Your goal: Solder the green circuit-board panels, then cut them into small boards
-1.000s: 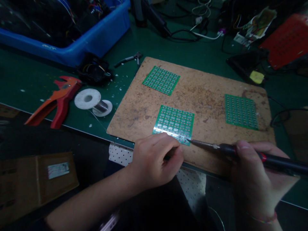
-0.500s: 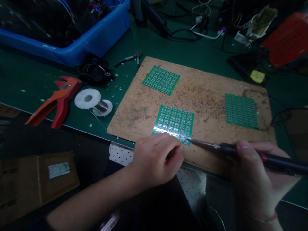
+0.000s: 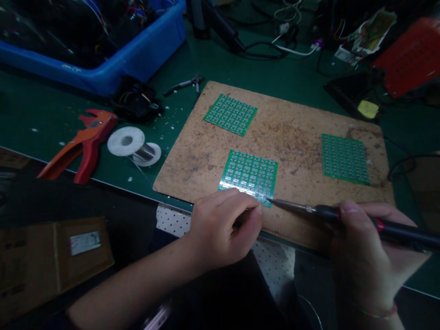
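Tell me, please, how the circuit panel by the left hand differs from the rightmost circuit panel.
The left hand partly hides the near circuit panel, while the rightmost circuit panel is in full view. The soldering iron has its tip at the near circuit panel, away from the rightmost circuit panel. Bright glare crosses the near circuit panel, but not the rightmost circuit panel. Both are green.

And on the left, a blue plastic bin (image 3: 147, 59) heaped with dark parts (image 3: 44, 30); below it, an orange-and-red two-handled cutter (image 3: 93, 131) lies on the dark-green table (image 3: 285, 85), grey-handled pliers (image 3: 185, 84) farther right, a brown cardboard box (image 3: 82, 266) lower down!
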The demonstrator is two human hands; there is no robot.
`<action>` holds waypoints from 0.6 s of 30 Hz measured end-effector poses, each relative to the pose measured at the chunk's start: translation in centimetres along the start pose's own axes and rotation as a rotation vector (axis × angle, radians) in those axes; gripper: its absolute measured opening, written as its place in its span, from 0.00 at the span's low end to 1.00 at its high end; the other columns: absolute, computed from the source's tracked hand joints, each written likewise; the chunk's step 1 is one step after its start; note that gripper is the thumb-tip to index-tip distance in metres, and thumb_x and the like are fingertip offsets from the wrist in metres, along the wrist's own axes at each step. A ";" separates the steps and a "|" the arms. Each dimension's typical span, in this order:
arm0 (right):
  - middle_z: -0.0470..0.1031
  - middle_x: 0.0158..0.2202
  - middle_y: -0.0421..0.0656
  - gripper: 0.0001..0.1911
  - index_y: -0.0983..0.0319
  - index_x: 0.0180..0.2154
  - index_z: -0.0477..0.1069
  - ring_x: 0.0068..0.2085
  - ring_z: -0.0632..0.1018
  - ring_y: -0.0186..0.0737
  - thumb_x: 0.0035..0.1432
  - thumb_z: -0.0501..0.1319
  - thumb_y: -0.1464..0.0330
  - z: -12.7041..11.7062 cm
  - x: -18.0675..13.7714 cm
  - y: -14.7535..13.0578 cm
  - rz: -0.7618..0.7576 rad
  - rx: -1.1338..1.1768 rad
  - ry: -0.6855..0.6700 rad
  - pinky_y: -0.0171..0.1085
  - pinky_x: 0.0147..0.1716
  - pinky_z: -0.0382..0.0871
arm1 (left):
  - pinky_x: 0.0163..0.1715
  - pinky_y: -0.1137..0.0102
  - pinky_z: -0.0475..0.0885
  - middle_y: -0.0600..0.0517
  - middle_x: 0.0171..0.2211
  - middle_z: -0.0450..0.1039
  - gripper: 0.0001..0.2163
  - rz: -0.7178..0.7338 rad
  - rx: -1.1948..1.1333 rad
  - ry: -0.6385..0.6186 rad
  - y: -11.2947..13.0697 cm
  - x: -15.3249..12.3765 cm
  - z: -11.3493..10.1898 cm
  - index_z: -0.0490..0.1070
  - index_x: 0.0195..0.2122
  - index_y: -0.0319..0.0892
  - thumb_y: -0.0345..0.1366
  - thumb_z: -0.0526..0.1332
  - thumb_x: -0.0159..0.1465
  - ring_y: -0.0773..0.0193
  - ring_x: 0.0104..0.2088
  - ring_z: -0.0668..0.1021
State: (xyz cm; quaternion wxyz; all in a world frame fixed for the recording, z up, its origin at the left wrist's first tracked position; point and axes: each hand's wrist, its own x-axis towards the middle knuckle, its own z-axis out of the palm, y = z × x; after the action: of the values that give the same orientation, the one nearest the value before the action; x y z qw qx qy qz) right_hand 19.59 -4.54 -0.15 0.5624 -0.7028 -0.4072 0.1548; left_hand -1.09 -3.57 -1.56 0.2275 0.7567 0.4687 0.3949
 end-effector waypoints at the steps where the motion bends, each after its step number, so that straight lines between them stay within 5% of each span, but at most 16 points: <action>1: 0.69 0.18 0.35 0.11 0.61 0.20 0.70 0.19 0.67 0.29 0.45 0.69 0.65 0.0 0.1 0.0 0.004 0.005 0.004 0.32 0.18 0.58 | 0.26 0.73 0.60 0.58 0.23 0.66 0.03 0.001 -0.015 0.012 0.0 0.0 -0.1 0.71 0.29 0.40 0.27 0.62 0.59 0.73 0.24 0.67; 18: 0.69 0.18 0.35 0.10 0.61 0.20 0.70 0.20 0.68 0.29 0.46 0.69 0.66 0.1 -0.1 0.0 -0.016 0.012 0.003 0.32 0.19 0.58 | 0.27 0.70 0.63 0.56 0.25 0.69 0.04 -0.027 0.114 -0.130 0.0 0.1 0.2 0.70 0.30 0.42 0.30 0.58 0.61 0.68 0.27 0.72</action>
State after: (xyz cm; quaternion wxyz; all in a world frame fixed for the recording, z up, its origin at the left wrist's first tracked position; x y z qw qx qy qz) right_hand 19.47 -4.53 -0.22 0.5686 -0.6964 -0.4108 0.1517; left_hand -0.88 -3.48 -1.64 0.2194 0.7861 0.4847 0.3147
